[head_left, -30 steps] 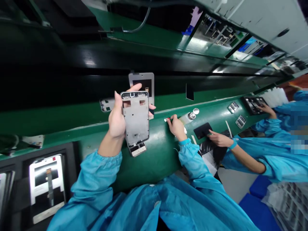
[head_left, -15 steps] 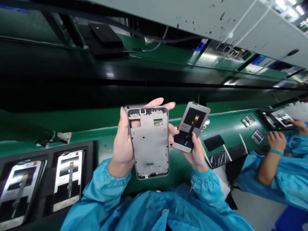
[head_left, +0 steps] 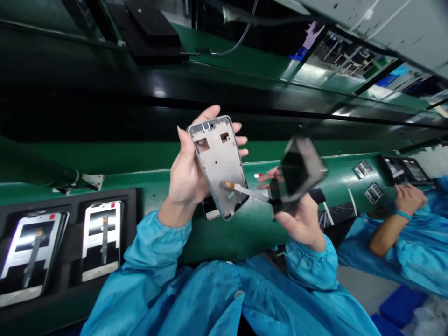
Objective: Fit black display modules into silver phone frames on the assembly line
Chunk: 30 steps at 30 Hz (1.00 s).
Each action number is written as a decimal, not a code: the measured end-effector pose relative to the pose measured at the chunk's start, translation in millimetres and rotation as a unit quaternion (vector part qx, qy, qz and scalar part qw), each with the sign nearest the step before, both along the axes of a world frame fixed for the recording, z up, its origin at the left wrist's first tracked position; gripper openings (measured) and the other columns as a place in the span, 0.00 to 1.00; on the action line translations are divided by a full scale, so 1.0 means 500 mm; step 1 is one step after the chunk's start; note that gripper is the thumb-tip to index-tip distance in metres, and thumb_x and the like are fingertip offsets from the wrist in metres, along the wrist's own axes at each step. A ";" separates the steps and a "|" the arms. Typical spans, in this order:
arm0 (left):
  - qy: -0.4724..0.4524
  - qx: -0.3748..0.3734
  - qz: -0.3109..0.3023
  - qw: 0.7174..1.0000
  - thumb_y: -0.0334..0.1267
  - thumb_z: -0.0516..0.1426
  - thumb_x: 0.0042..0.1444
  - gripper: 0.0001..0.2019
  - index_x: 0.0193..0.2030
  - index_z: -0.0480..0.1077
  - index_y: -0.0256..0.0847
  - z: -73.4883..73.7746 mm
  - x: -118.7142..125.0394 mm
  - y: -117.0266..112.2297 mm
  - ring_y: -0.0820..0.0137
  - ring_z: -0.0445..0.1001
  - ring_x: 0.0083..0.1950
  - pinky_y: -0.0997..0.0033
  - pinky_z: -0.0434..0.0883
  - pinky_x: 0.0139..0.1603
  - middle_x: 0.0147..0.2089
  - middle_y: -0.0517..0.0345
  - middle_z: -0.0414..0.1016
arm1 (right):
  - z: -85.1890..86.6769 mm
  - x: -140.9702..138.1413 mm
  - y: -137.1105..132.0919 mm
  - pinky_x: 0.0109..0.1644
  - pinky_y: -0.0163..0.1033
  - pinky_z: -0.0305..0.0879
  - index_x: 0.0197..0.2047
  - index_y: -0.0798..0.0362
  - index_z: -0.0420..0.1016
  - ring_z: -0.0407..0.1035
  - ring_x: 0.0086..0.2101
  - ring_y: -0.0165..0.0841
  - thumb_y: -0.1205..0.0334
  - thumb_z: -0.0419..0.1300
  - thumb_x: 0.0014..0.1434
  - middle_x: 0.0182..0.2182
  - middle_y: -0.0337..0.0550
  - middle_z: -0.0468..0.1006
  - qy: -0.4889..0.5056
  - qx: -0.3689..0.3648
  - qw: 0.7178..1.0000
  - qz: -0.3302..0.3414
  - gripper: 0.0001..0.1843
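My left hand (head_left: 187, 175) is wrapped round a silver-grey phone frame (head_left: 219, 163), thumb on its left edge and fingertips showing past its right edge. The frame tilts, its inner face toward me, with two square cutouts near the top. In my right hand (head_left: 301, 219) is a phone screen (head_left: 297, 170), smeared by motion and turned partly on edge. A flex cable (head_left: 250, 192) stretches left from it, and the tan end overlaps the frame's lower part; contact cannot be told. Part of another phone piece (head_left: 211, 207) shows below the frame.
A black foam tray (head_left: 131, 219) on the left bears phone screens with flex cables. To the right, a co-worker's hand (head_left: 409, 200) is beside another black tray (head_left: 425, 179). Small metal parts (head_left: 374, 192) lie on the green bench (head_left: 238, 238). A dark ledge (head_left: 105, 114) runs behind.
My left hand has raised and tilted the phone frame. My right hand has moved right and turned the phone screen, so its flex cable now extends over the frame.
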<state>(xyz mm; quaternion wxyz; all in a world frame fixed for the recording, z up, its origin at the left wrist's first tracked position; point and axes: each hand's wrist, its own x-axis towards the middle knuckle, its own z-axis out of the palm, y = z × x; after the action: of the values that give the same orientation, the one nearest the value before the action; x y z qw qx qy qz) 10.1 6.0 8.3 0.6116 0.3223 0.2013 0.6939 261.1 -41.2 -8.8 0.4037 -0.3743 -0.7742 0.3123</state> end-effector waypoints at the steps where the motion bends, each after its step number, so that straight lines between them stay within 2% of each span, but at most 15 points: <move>1: 0.002 -0.004 0.018 1.000 0.72 0.51 0.75 0.34 0.69 0.72 0.48 -0.008 -0.001 0.014 0.49 0.87 0.59 0.42 0.87 0.58 0.59 0.47 0.85 | 0.001 -0.005 0.006 0.60 0.62 0.85 0.84 0.34 0.64 0.79 0.58 0.54 0.37 0.67 0.73 0.65 0.55 0.74 0.004 0.012 1.000 0.013 0.42; 4: -0.010 -0.001 0.045 0.999 0.69 0.52 0.76 0.30 0.67 0.72 0.47 -0.021 -0.013 0.042 0.50 0.88 0.58 0.41 0.86 0.60 0.58 0.48 0.86 | -0.010 -0.005 0.019 0.60 0.64 0.84 0.83 0.29 0.64 0.78 0.57 0.52 0.42 0.71 0.71 0.64 0.52 0.73 -0.009 0.038 0.999 0.021 0.42; 7: -0.033 0.027 0.048 0.998 0.65 0.55 0.77 0.26 0.64 0.73 0.48 -0.021 -0.028 0.046 0.50 0.89 0.56 0.39 0.85 0.61 0.56 0.49 0.86 | -0.017 0.007 0.018 0.62 0.68 0.82 0.83 0.30 0.66 0.77 0.59 0.54 0.43 0.73 0.70 0.65 0.53 0.73 -0.028 0.049 0.998 0.007 0.42; 14: 0.000 0.032 0.042 0.999 0.66 0.59 0.74 0.24 0.62 0.73 0.53 -0.016 -0.042 0.036 0.47 0.84 0.67 0.38 0.83 0.67 0.62 0.51 0.84 | -0.003 -0.003 0.023 0.59 0.64 0.84 0.82 0.30 0.68 0.79 0.57 0.53 0.44 0.73 0.69 0.61 0.52 0.77 -0.044 0.060 0.997 0.022 0.42; 19: 0.026 0.058 0.032 0.997 0.66 0.64 0.70 0.24 0.60 0.73 0.52 -0.027 -0.041 0.040 0.48 0.85 0.64 0.44 0.86 0.62 0.60 0.52 0.85 | -0.004 -0.033 0.034 0.59 0.61 0.85 0.81 0.31 0.69 0.79 0.56 0.51 0.44 0.74 0.70 0.60 0.51 0.78 -0.042 0.065 0.997 0.022 0.41; 23: 0.059 0.119 0.046 0.990 0.64 0.67 0.69 0.26 0.58 0.73 0.47 -0.048 -0.046 0.057 0.50 0.85 0.66 0.52 0.86 0.62 0.57 0.54 0.87 | -0.024 -0.079 0.042 0.58 0.58 0.86 0.82 0.30 0.67 0.79 0.55 0.48 0.42 0.72 0.71 0.58 0.49 0.78 0.028 0.039 0.999 0.013 0.40; 25: 0.072 0.145 0.065 0.985 0.63 0.68 0.68 0.26 0.58 0.73 0.45 -0.053 -0.054 0.062 0.51 0.87 0.63 0.54 0.87 0.61 0.55 0.54 0.88 | -0.036 -0.090 0.043 0.57 0.56 0.87 0.82 0.32 0.66 0.80 0.54 0.47 0.40 0.71 0.72 0.56 0.50 0.78 0.060 0.012 0.998 0.010 0.41; 30: 0.109 0.125 0.082 0.983 0.62 0.68 0.69 0.22 0.56 0.73 0.50 -0.043 -0.078 0.054 0.53 0.91 0.52 0.51 0.91 0.49 0.58 0.53 0.88 | -0.046 -0.063 0.038 0.60 0.57 0.87 0.82 0.32 0.67 0.81 0.55 0.47 0.40 0.72 0.71 0.57 0.49 0.78 0.056 -0.007 0.998 0.041 0.42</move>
<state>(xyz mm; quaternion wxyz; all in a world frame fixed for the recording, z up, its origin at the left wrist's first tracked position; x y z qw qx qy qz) -29.1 33.0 -13.1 0.4821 0.4519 0.2042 0.7222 229.4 -21.9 -31.9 0.4307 -0.3268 -0.7630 0.3544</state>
